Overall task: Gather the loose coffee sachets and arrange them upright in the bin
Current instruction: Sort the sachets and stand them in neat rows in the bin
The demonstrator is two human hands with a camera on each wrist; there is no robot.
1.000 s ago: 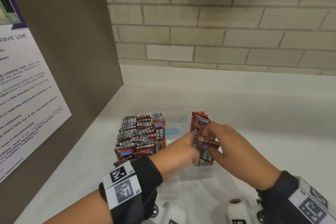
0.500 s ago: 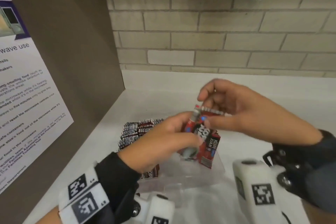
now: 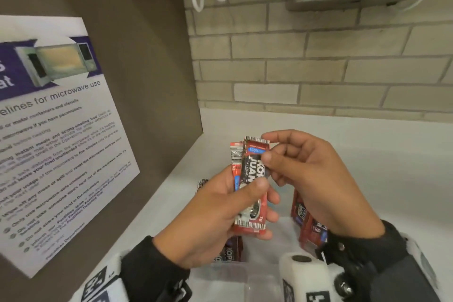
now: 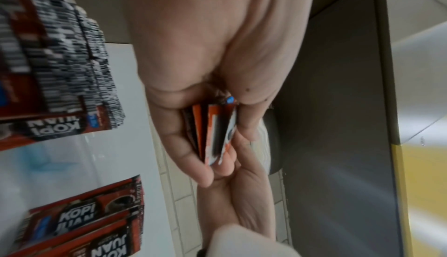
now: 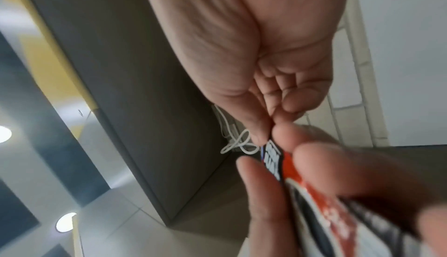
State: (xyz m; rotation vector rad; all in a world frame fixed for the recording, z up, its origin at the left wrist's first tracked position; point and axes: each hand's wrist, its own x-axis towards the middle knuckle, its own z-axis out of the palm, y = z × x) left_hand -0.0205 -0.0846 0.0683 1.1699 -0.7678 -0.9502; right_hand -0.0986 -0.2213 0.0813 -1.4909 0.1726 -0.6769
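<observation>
A white desk fills the lower frame. Mid-frame, above the clear bin, the left hand has its grip clenched around a small stack of coffee sachets; the right hand pinches the front sachet's top edge.

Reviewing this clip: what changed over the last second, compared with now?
Both hands rose out of the clear bin, lifting a small stack of sachets well above it. The left hand now grips the stack's lower half; the right hand pinches the front sachet near its top. Unchanged: the upright rows of sachets in the bin and the microwave poster.
</observation>
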